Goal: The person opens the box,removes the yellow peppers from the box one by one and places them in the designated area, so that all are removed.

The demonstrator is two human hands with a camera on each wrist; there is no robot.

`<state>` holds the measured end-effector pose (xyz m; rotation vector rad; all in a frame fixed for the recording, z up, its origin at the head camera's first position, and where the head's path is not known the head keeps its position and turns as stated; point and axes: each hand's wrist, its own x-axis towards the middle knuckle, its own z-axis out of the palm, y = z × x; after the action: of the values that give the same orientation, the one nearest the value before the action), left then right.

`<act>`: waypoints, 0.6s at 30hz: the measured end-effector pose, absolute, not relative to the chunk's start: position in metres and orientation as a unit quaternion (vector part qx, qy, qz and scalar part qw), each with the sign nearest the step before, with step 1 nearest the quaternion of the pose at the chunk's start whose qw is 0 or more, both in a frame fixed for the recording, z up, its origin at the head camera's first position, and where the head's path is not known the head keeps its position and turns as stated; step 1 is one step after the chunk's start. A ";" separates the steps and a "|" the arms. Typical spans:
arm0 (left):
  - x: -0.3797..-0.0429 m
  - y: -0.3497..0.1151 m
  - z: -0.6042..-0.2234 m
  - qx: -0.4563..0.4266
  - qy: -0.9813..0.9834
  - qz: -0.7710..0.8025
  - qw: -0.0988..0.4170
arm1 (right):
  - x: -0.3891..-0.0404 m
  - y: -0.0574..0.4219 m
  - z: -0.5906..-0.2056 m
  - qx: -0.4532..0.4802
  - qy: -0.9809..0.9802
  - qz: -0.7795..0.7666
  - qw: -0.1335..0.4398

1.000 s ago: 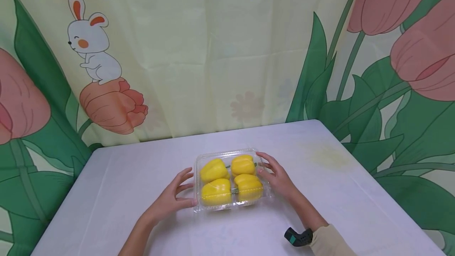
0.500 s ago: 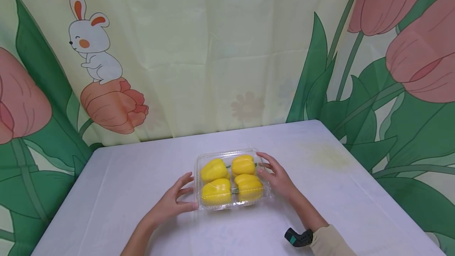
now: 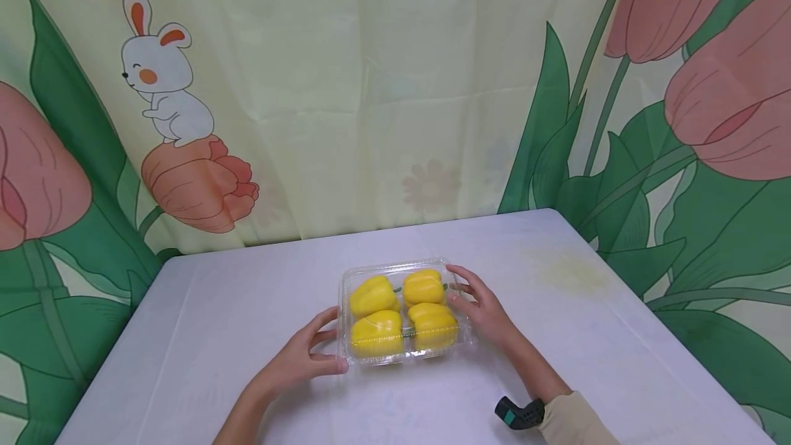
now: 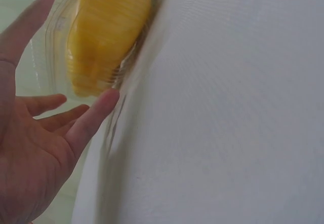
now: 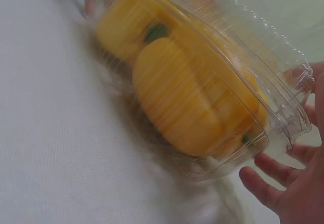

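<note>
A clear plastic clamshell box (image 3: 389, 268) rests on the table, with several yellow bell peppers (image 3: 377, 332) inside and its lid down. My left hand (image 3: 298, 356) is at the box's left side, its thumb at the near left corner and its fingers spread along the edge. In the left wrist view, those fingers (image 4: 93, 120) are straight and apart beside the plastic wall. On the opposite side, my right hand (image 3: 487, 314) lies along the box's right edge. The right wrist view shows its fingers (image 5: 260, 186) spread next to the box corner, hardly bent.
A white cloth covers the table (image 3: 204, 335), with a faint yellowish stain at the right. Behind it hangs a curtain (image 3: 371, 88) printed with tulips and a rabbit. A black device (image 3: 519, 413) is worn on the right wrist by the beige sleeve (image 3: 575, 421).
My left hand has shifted slightly right and nearer the front, its fingers closer to the box's left edge. The right hand and the box hold nearly still.
</note>
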<state>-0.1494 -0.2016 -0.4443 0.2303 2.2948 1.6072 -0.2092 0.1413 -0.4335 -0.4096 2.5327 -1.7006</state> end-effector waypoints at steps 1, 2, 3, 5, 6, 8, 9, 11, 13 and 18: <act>-0.149 -0.201 -0.444 0.083 0.805 0.564 0.164 | -0.209 0.141 -0.434 -0.133 0.822 -0.552 0.032; -0.149 -0.201 -0.444 0.086 0.804 0.565 0.165 | -0.209 0.141 -0.434 -0.133 0.822 -0.552 0.032; -0.149 -0.201 -0.444 0.088 0.803 0.566 0.166 | -0.209 0.142 -0.434 -0.133 0.822 -0.552 0.031; -0.148 -0.201 -0.444 0.094 0.797 0.572 0.169 | -0.210 0.142 -0.434 -0.132 0.823 -0.552 0.031; -0.148 -0.201 -0.444 0.097 0.795 0.574 0.171 | -0.210 0.142 -0.434 -0.131 0.823 -0.552 0.031; -0.148 -0.201 -0.444 0.100 0.790 0.578 0.176 | -0.210 0.142 -0.434 -0.129 0.824 -0.551 0.033; -0.149 -0.201 -0.445 0.101 0.789 0.579 0.177 | -0.210 0.142 -0.434 -0.128 0.823 -0.552 0.033; -0.149 -0.200 -0.445 0.100 0.790 0.578 0.179 | -0.210 0.141 -0.434 -0.128 0.823 -0.553 0.033; -0.150 -0.200 -0.445 0.097 0.793 0.575 0.177 | -0.209 0.141 -0.434 -0.128 0.823 -0.553 0.034; -0.150 -0.198 -0.443 0.092 0.800 0.566 0.174 | -0.210 0.141 -0.436 -0.125 0.826 -0.548 0.032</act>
<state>-0.1502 -0.1977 -0.4429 0.2623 2.2697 1.6055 -0.2101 0.1408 -0.4359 -0.3838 2.5447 -1.6877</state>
